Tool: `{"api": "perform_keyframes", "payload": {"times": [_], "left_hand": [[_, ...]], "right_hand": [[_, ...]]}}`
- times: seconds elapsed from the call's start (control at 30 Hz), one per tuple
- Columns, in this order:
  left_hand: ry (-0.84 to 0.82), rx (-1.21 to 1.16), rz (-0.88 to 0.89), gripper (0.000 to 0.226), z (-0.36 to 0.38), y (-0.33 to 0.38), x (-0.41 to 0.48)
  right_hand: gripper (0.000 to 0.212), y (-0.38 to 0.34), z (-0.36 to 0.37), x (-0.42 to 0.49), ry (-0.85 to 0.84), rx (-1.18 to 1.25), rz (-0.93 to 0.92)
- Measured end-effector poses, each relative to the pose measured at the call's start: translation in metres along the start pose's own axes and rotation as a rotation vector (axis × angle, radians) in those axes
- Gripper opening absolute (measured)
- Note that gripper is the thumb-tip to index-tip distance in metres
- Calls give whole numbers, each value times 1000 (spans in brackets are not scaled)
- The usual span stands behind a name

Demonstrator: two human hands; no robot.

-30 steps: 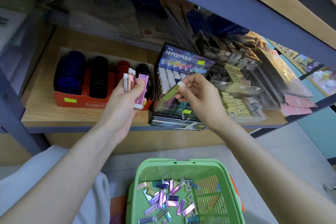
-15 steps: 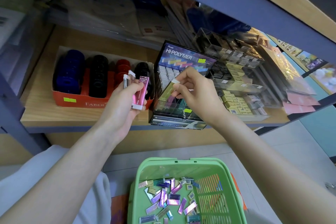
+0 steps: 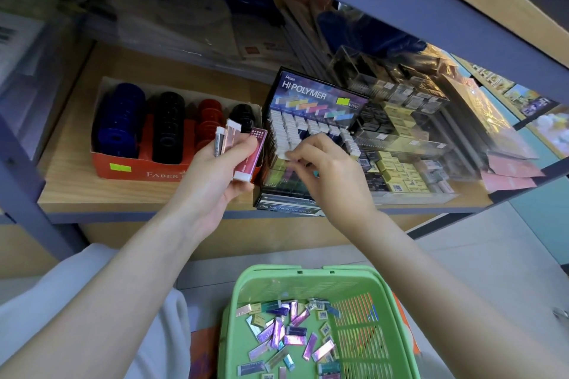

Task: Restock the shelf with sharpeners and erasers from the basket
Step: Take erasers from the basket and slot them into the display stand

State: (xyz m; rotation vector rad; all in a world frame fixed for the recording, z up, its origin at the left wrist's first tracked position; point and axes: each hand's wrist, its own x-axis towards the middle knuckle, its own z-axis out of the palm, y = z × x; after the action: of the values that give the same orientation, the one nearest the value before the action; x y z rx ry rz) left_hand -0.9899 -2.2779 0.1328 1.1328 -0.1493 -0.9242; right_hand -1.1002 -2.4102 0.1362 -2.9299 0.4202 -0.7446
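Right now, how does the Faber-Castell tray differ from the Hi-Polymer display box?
The Faber-Castell tray is low, orange-red, with round sharpeners in rows; the Hi-Polymer display box is black, taller, with a printed header and slim upright erasers. The right hand reaches into the display box, not the tray. Both sit side by side on the shelf and carry a yellow-green sticker.
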Motion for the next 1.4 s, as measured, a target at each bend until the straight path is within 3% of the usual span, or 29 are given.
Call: {"api": "perform_keyframes", "payload": {"times": [0.07,0.17,0.33,0.5,0.6,0.73,0.93,1.0,1.13,1.27,1.4], "left_hand": [[-31,40,19,6,0,-1,-1],[-165,139,74,12,2,-3,-4],[-321,333,47,20,12,-11,-12],[-368,399,17,15,17,-17,-13],[-338,411,56,12,19,-21,-12],[-320,438,94,13,21,-25,-10],[-425,535,88,7,25,-30,-11],[-423,506,65,16,23,-29,-10],[-337,476,39,25,19,-24,-3],[-245,285,-33,19,15,-19,2],[-166,132,-50,13,10,-14,2]], "right_hand": [[10,-6,-5,0,4,35,39],[13,-20,-18,-3,5,324,297],[8,-28,-37,-12,-184,765,618],[6,-16,-56,-29,-106,1031,830],[6,-9,-60,-40,-179,1006,810],[4,-11,-61,-53,-445,740,598],[9,-18,-49,-53,-488,703,530],[10,-13,-49,-49,-522,706,553],[9,-2,-52,-34,-300,782,604],[15,6,-41,-11,-48,804,625],[18,8,-22,5,-47,688,567]]}}
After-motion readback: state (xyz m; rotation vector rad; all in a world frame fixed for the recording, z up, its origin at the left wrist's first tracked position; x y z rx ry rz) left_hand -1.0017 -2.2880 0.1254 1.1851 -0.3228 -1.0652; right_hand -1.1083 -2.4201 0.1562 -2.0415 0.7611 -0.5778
